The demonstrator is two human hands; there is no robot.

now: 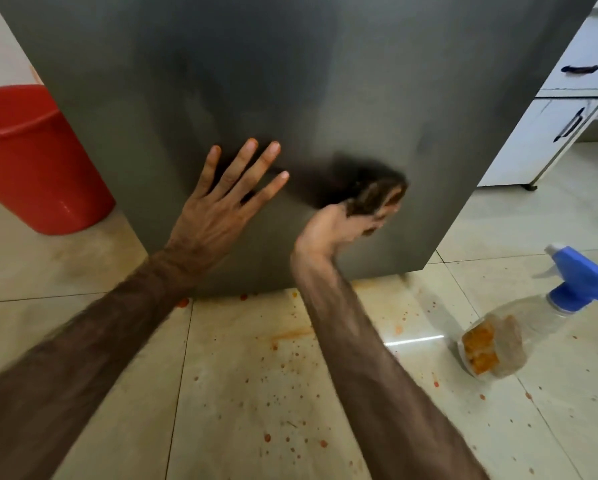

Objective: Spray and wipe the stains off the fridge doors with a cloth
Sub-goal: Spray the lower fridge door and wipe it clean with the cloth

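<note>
Fridge door (221,81): right hand (346,223) seemingly grips blurred cloth (377,199).

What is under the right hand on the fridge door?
A dark, blurred cloth, held by the right hand against the fridge door. The cloth and hand cover the door surface beneath, so any stain there cannot be seen.

The floor (242,393) is pale glossy tile with thin grout lines, spattered with orange-red drops and a smear — thickest just in front of the fridge (290,81), which stands on it. A red bucket (38,161) stands at the left beside the fridge. At the right a clear spray bottle (519,327) with a blue trigger head stands on the tiles — well apart from a white cabinet (547,133) behind.
</note>
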